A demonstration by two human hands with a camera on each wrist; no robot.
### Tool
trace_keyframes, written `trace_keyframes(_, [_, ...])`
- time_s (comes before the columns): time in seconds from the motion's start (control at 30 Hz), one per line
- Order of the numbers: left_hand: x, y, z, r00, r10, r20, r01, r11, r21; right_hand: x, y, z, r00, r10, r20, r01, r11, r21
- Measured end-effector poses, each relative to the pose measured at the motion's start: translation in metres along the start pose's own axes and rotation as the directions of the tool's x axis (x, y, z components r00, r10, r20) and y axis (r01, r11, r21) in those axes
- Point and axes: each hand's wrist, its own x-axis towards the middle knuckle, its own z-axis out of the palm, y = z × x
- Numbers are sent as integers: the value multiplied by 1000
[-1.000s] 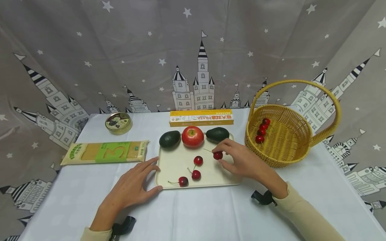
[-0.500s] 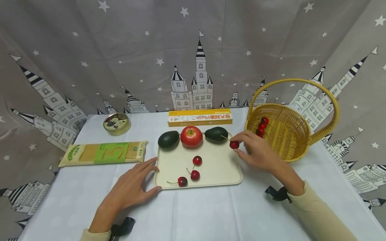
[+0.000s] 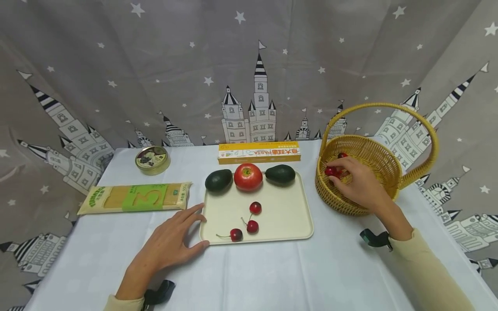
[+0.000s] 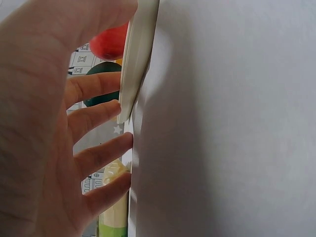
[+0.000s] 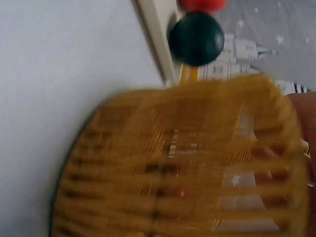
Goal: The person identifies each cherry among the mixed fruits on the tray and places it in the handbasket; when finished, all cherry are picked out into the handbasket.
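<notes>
Right hand (image 3: 359, 183): pinches a red cherry (image 3: 330, 171) inside the wicker basket (image 3: 330, 198)
Left hand (image 3: 171, 239): spread wide, touching the tray (image 3: 285, 211)
Tray: bears three more cherries (image 3: 252, 226), a tomato (image 3: 248, 178), two avocados (image 3: 218, 180)

Midway along the desk (image 3: 268, 276) I see the tray (image 3: 288, 220), the tomato (image 3: 248, 178) sitting at its far side between the left avocado (image 3: 218, 180) and the right avocado (image 3: 280, 174). Three cherries (image 3: 252, 226) lie nearer me on it, one close to the front rim. Behind the tray is the pasta box (image 3: 259, 153), and behind that the curtain (image 3: 249, 65). Over to the left lies the noodle packet (image 3: 136, 198), the tin (image 3: 151, 160) beyond it. The left hand (image 3: 171, 239) is at the tray's left edge. On the right stands the basket (image 3: 331, 199), with the right hand (image 3: 359, 185) inside, a cherry (image 3: 330, 171) between its fingers (image 3: 344, 163).
</notes>
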Motion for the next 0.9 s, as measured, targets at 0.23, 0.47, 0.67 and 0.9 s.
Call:
trace_keyframes(0.23, [0,-1,0,1000,-9,20,9,1000,4,-2,23,-9,997,71,12,-71,997,12])
trace_keyframes(0.47, [-1,0,-2,1000,-14,28,14,1000,-5,-7,41,-16,993,112,28,-112,993,21])
trace_keyframes(0.67, [-2,0,-2,1000,-10,16,10,1000,-9,-6,50,-18,992,119,46,-118,993,-14])
trace_keyframes(0.9, [-3,-1,-3,999,-23,27,23,1000,-19,-1,60,-18,988,135,75,-132,991,-34])
